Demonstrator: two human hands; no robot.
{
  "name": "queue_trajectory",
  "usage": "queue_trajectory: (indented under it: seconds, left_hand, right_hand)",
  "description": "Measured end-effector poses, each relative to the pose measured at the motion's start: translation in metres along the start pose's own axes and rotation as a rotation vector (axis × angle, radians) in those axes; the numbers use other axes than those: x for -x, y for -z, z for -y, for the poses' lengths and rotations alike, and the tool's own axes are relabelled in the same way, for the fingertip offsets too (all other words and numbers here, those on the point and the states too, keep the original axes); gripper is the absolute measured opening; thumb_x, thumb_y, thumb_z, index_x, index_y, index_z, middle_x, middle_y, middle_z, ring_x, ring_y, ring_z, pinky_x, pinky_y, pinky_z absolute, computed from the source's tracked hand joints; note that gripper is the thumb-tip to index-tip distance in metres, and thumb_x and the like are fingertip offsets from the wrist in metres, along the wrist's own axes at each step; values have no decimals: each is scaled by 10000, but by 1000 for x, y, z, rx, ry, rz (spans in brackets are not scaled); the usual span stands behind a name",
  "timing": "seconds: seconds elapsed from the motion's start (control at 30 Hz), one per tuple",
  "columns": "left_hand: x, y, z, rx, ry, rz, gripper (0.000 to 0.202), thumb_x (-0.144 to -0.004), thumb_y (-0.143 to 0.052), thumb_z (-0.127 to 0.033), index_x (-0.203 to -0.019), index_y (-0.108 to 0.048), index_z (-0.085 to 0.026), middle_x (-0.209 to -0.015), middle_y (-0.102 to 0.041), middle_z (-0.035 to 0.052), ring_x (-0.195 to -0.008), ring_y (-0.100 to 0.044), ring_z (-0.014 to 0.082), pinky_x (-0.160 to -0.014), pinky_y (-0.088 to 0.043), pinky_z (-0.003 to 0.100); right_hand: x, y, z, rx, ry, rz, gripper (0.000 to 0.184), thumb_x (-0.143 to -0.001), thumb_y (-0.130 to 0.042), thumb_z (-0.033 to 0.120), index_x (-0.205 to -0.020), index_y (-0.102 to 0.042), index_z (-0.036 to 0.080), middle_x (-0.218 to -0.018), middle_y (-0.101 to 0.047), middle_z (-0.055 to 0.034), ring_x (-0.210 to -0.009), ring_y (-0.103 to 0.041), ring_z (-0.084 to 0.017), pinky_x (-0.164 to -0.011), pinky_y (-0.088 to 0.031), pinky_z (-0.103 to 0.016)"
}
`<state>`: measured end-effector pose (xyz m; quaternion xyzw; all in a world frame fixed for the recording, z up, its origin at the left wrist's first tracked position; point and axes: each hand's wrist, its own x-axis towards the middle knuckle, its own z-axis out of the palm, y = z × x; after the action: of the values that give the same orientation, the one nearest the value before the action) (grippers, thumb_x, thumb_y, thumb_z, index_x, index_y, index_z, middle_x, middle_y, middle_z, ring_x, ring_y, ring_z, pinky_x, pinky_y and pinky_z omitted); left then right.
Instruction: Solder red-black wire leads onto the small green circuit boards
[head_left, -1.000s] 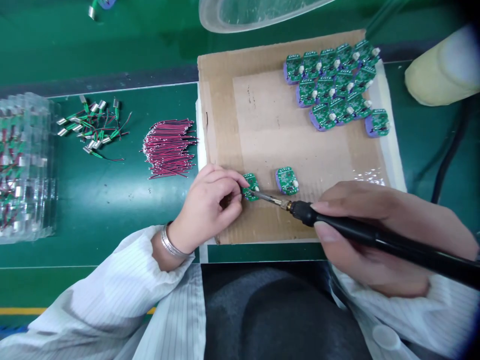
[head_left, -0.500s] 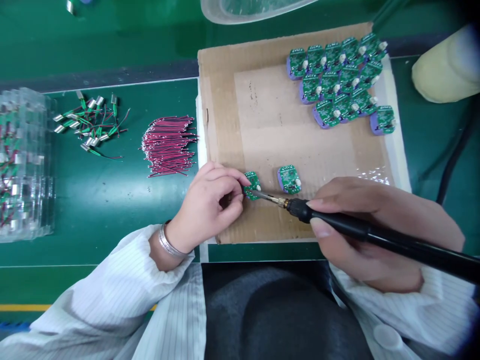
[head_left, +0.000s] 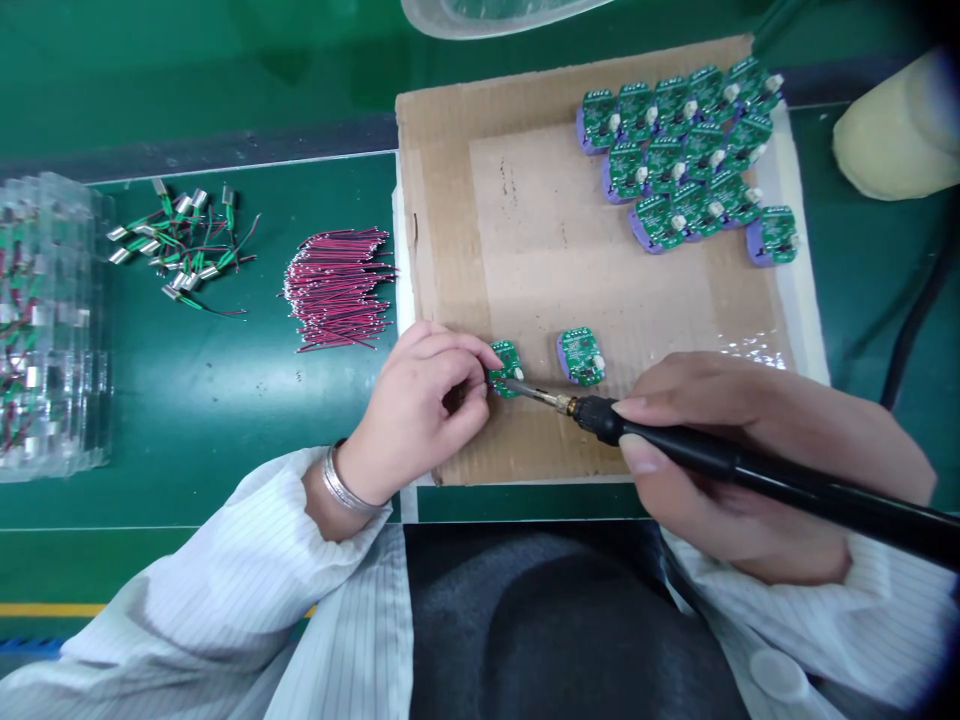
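My left hand (head_left: 431, 410) is closed, index finger and thumb pinched at the left edge of a small green circuit board (head_left: 505, 366) on the cardboard sheet (head_left: 525, 440). Whether a wire also sits between these fingertips is hidden. In my right hand (head_left: 757, 460) is a black soldering iron (head_left: 690, 447), held like a pen and pointing left. Its metal tip reaches the lower part of that board, by a small white connector. Just to the right lies another green circuit board (head_left: 581, 357) with a purple underside.
Several similar boards (head_left: 664, 165) stand in rows at the cardboard's upper right. Left of the cardboard lie a bundle of red and black wires (head_left: 341, 290) and small metal motors with leads (head_left: 184, 250). Stacked clear trays (head_left: 52, 330) stand far left; a pale cylinder (head_left: 896, 135) is at right.
Both hands, the iron and the board keep nearly the same positions; only the camera view has shifted slightly.
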<state>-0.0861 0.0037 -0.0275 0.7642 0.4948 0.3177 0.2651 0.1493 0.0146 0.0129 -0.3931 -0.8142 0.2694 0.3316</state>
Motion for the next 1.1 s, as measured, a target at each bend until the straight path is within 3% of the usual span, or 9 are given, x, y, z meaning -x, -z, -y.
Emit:
queue_trajectory:
  seconds: [0.57,0.77,1.1]
  left_hand:
    - [-1,0,-1,-4,6,-6,160,-744,-577,-36,-692,-549,-185,-937,-736,24,-820,-617,171,-832,-453,366]
    - [-1,0,-1,0,5,-5,168,-737,-581,-27,-689,-545,-183,-930,-735,27,-818,-620,167,-828,-454,359]
    - [-2,0,-1,12,10,-5,158,-746,-581,-33,-689,-554,-178,-926,-736,31,-828,-626,169,-839,-451,363]
  right_hand:
    - [0,-7,-1,59,18,-47,131,-771,-589,210,-893,-586,259,-744,-665,-36,-662,-668,-184,-571,-538,-334]
    - [-6,8,-3,78,103,157,215,-753,-651,160,-931,-593,267,-784,-702,-24,-712,-710,-194,-569,-566,-309]
    - [-6,7,-2,47,88,146,207,-744,-658,144,-911,-605,253,-771,-696,-26,-703,-704,-179,-557,-558,-285]
